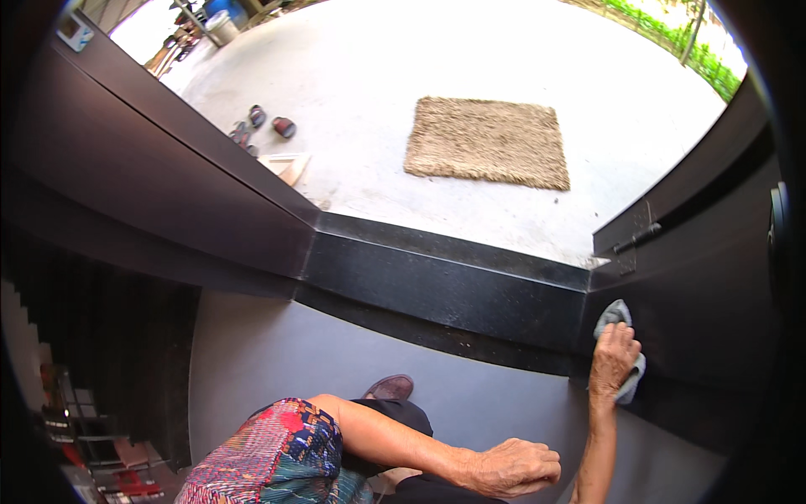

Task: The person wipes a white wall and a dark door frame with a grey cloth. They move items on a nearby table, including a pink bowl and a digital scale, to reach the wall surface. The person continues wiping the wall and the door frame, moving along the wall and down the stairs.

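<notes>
My right hand (614, 361) presses a grey-green cloth (630, 385) against the lower part of the dark door panel (693, 344) on the right. Its fingers are closed on the cloth, which sticks out above and below them. In front of my body, my left hand (514, 467) hangs low with its fingers curled in. Nothing shows in that hand, and its palm is turned out of sight. The black threshold (445, 290) runs across the doorway, just left of the cloth.
A bolt (638, 238) is fixed on the right panel. Another dark panel (168, 160) borders the doorway on the left. Outside, a brown shaggy doormat (489, 143) lies on pale concrete, with several shoes (284, 127) farther left. My shoe (389, 387) rests on the grey floor.
</notes>
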A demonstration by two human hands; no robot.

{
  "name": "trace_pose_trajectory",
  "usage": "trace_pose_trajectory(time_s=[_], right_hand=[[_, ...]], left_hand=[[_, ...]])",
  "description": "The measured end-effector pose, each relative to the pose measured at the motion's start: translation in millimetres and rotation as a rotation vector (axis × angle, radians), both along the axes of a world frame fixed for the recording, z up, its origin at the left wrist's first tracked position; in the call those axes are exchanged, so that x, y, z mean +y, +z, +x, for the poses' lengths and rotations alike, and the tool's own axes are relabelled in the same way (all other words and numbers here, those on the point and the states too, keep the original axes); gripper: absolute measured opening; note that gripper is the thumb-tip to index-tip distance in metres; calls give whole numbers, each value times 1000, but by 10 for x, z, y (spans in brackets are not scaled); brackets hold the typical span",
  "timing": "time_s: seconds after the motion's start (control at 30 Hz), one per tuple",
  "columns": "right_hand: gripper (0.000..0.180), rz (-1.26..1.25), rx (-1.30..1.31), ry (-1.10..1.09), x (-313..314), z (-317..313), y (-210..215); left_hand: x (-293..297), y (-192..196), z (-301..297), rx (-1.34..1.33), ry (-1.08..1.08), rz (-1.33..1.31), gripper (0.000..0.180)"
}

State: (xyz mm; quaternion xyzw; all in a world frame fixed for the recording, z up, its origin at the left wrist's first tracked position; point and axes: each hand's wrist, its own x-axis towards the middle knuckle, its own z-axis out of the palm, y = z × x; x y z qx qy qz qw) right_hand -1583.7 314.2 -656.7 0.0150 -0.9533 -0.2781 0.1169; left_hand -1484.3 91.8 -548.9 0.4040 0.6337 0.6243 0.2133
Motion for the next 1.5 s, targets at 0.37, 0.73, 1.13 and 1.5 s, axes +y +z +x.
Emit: trace_pose_trajectory(time_s=[0.37,0.73,1.13,1.5], right_hand=[[18,-51,-294,8,348,780,436],[9,-457,-636,-35,182,1775,995],[14,-731,-754,225,-763,1620,3098],[9,-876,-554,408,-1607,604,3681]], left_hand=[[-1399,312,-48,-162,382,-606,18],[-3631,1563,1136,-707,377,-1250,41],[-5029,2281,2993,-1601,806,-1068,46],[-4896,2768,530,-997,860,-686,46]])
